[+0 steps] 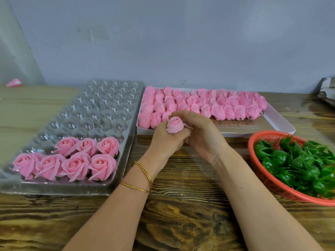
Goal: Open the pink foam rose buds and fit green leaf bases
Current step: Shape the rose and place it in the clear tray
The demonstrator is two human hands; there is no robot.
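A pink foam rose bud is held above the wooden table, between both hands. My left hand grips it from below with curled fingers. My right hand curls round its right side, with fingers on the petals. A white box behind the hands holds several closed pink buds. A red plastic basket at the right holds several green leaf bases. A clear plastic tray at the left carries several opened pink roses in its near rows.
The wooden table runs up to a grey wall. A small pink thing lies at the far left by the wall. A grey crumpled object sits at the far right edge.
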